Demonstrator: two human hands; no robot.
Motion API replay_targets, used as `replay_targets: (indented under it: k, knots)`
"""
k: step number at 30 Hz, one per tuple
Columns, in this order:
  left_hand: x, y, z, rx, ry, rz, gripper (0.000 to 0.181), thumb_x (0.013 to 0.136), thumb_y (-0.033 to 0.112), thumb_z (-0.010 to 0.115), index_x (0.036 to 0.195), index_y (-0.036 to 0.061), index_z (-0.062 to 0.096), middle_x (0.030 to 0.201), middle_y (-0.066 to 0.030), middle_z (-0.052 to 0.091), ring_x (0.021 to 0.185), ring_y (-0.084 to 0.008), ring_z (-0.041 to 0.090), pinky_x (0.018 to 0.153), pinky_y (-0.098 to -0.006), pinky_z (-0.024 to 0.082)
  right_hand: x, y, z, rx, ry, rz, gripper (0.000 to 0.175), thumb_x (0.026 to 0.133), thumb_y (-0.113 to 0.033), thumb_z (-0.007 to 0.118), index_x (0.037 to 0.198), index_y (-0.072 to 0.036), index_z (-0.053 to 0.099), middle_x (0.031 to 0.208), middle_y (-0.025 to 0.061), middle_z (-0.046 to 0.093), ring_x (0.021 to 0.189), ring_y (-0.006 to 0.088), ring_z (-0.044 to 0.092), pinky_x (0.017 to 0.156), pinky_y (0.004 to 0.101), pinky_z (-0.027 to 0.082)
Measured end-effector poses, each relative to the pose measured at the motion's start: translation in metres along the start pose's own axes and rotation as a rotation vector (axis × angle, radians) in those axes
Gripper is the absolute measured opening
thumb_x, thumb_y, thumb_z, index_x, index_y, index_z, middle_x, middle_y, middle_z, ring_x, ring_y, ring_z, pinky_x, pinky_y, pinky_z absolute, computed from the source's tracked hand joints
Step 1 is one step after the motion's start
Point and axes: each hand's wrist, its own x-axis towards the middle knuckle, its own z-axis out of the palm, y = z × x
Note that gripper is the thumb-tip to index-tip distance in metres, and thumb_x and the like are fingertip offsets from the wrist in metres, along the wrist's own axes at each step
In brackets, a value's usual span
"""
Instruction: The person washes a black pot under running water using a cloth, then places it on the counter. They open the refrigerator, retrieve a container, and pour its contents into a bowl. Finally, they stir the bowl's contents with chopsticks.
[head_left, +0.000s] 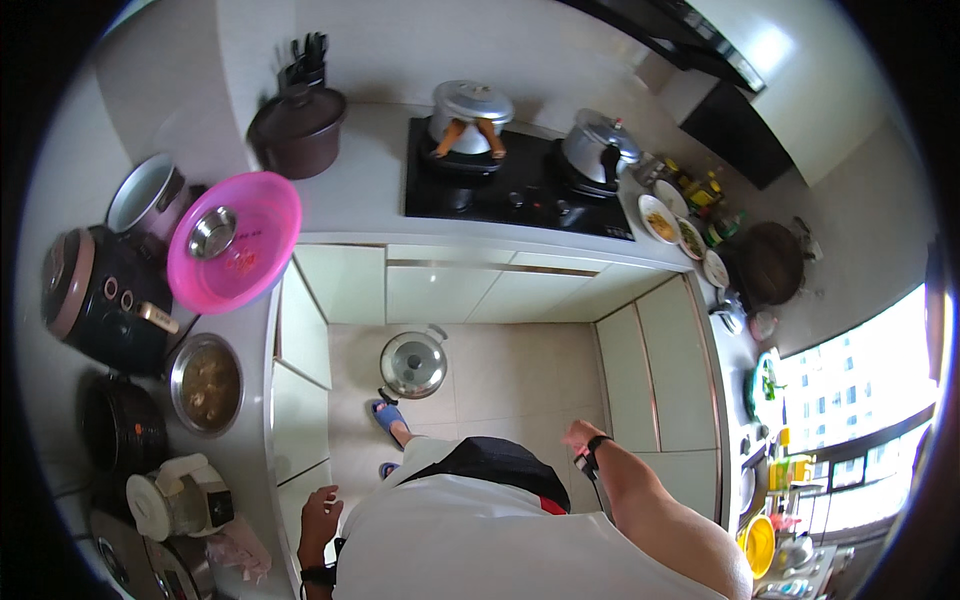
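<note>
My left hand (321, 516) hangs beside my body at the lower left, near the white cabinet fronts, its fingers loosely apart and nothing seen in them. My right hand (581, 436) is low in front of me over the floor, fingers curled; whether it holds anything is unclear. A dark band and a cable are at that wrist. A lidded metal pot (413, 365) stands on the floor beyond my blue slipper (386, 416). To the left, a steel bowl of food in liquid (206, 385) and a pink plastic basin (270, 225) holding a small metal bowl (213, 232) rest on the counter.
Two pressure cookers (472, 112) (596, 150) sit on the black cooktop (525, 206). A brown lidded pot (304, 139) stands at the back left, near an electric cooker (112, 300) and a glass kettle (180, 499). Dishes of food (660, 221) and a wok (769, 262) line the right counter.
</note>
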Motion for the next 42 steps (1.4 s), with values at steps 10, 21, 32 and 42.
replay_targets:
  k: [10,21,32,42]
  knots:
    - [0.041,0.008,0.055,0.113,-0.191,0.187,0.035,0.089,0.015,0.07,0.123,0.006,0.067,0.107,-0.0175,0.07,0.091,-0.0284,0.072,0.079,-0.0395,0.06,-0.027,0.013,0.023,0.541,0.131,-0.228,0.035,0.096,-0.037,0.058,0.092,-0.006,0.074,0.08,0.0102,0.074,0.073,0.027,0.072,0.063,0.0447,0.056]
    - [0.093,0.12,0.16,0.252,-0.264,0.288,0.033,0.087,0.014,0.072,0.119,0.0068,0.068,0.097,-0.0145,0.072,0.086,-0.0282,0.072,0.077,-0.0387,0.058,-0.017,0.117,-0.023,0.423,0.393,-0.28,0.04,0.095,-0.041,0.059,0.11,-0.006,0.07,0.103,0.0232,0.072,0.096,0.0421,0.07,0.082,0.0513,0.057]
    - [0.152,0.252,0.301,0.165,-0.391,0.218,0.039,0.087,0.019,0.072,0.122,0.0013,0.067,0.096,-0.0163,0.075,0.087,-0.0244,0.073,0.08,-0.0365,0.057,0.043,0.31,-0.043,0.707,0.414,-0.167,0.028,0.088,-0.032,0.063,0.103,-0.012,0.074,0.103,0.0163,0.074,0.096,0.0365,0.072,0.082,0.046,0.057]
    - [0.221,0.185,0.316,0.122,-0.327,-0.503,0.039,0.087,0.005,0.068,0.125,0.0029,0.065,0.091,-0.0126,0.071,0.068,-0.0229,0.071,0.057,-0.0369,0.055,0.076,0.357,-0.223,0.809,0.816,-0.232,0.026,0.091,-0.024,0.06,0.109,-0.008,0.07,0.104,0.0173,0.073,0.095,0.0375,0.072,0.084,0.0457,0.058]
